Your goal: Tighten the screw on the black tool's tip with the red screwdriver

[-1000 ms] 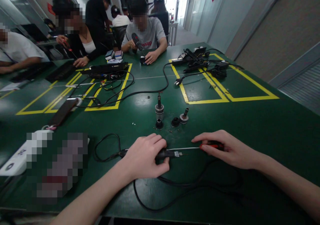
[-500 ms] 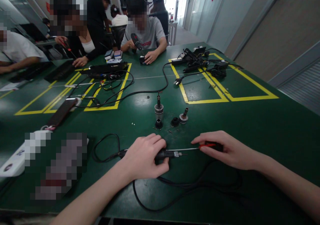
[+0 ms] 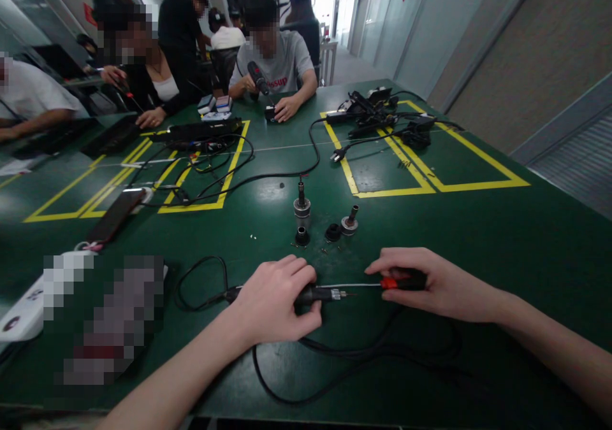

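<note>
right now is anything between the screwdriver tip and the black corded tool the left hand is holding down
Nothing visible. The screwdriver in the right hand runs straight to the corded tool under the left hand.

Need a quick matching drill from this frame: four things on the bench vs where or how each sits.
1 screwdriver
2 corded tool
3 phone
4 loose plug

A under the left hand
B on a yellow tape line, far left
C held by the right hand
D beside the yellow rectangle, unplugged

Pairs: 1-C, 2-A, 3-B, 4-D
</note>
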`<state>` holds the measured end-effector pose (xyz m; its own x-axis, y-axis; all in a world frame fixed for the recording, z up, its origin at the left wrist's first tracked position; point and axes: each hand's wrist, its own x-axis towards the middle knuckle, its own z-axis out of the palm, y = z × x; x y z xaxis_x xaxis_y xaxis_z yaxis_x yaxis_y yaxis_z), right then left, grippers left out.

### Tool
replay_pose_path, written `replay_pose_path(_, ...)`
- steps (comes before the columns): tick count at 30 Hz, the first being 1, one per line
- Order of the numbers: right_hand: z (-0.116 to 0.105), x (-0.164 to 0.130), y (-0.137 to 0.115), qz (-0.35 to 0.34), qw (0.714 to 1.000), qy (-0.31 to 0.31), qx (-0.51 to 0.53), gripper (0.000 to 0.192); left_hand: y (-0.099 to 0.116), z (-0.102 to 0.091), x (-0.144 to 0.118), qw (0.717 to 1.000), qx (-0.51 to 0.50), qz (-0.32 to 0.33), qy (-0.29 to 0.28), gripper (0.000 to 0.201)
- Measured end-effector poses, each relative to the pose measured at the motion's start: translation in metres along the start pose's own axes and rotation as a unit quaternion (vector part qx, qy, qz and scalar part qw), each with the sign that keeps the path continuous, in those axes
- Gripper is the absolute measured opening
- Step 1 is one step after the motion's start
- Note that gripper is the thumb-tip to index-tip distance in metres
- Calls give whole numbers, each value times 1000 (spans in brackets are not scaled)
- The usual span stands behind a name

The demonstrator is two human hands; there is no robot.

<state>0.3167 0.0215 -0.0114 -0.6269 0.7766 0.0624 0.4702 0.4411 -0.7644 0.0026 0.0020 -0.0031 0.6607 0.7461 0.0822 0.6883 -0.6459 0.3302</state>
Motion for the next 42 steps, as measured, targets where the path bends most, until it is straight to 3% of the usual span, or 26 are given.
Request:
replay_pose_path(6,8,0,8,-2,1000,6,-6,50,0,0,0,1000,1,0,-3,11)
replay_pose_path(13,0,2,-4,15,1000,8,14,34,-1,1,0,1000,0,4,7,10)
replay_pose_path(19,4,0,4,-17,999,37,-15,34,-1,0,0,1000,-3,7,6,9)
replay_pose_path(23,3,0,4,-2,1000,5,0,38,0,-1,1,1000,2,6,-4,9)
replay_pose_path(30,-2,2,-4,-15,1000,25,6,21,0,0,1,1000,14,21,-12,12)
replay_pose_path(33,1,0,3,-25,999,29,-20,25,0,0,2,999,21,23,-11,12)
replay_pose_path(38,6,-3,14,-1,1000,8,-8,47,1,-1,2,999,17,24,-17,10)
replay_pose_path(42,1,-2,6,3,1000,20,-8,42,2,-1,3,1000,13,18,-19,9)
